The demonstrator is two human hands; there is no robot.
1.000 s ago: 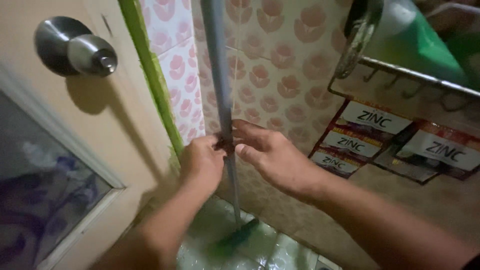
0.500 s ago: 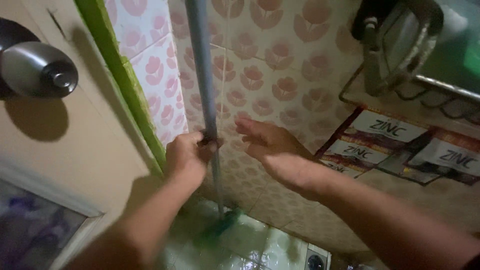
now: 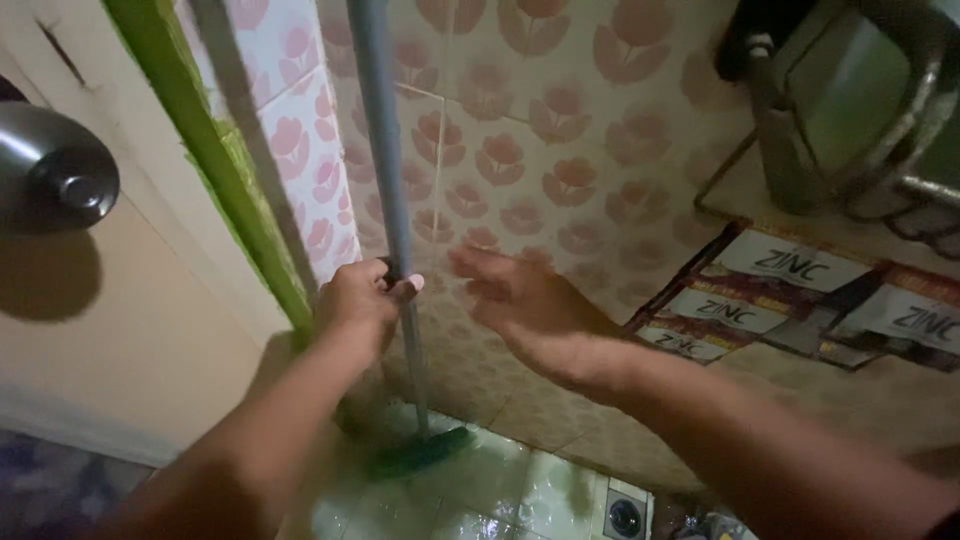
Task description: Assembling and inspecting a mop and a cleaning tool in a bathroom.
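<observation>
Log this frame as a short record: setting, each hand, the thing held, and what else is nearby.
setting: tiled corner beside a door
left hand: closed around the pole
right hand: open, close to the pole, not touching it
pole: grey, nearly upright, its green head on the wet floor
wall: pink flower tiles
nearby: door knob, wire rack, sachet strips, floor drain

Colours and patterns logged from my view.
I note: grey-blue pole [image 3: 385,180] with green brush head [image 3: 420,452]; wall tiles [image 3: 560,130] pale with repeating pink flower print; green door-frame strip [image 3: 215,170]; beige door [image 3: 130,330] with silver knob [image 3: 55,170]; sachets [image 3: 790,300] red with white panels; floor tiles [image 3: 510,490] pale green, glossy.
</observation>
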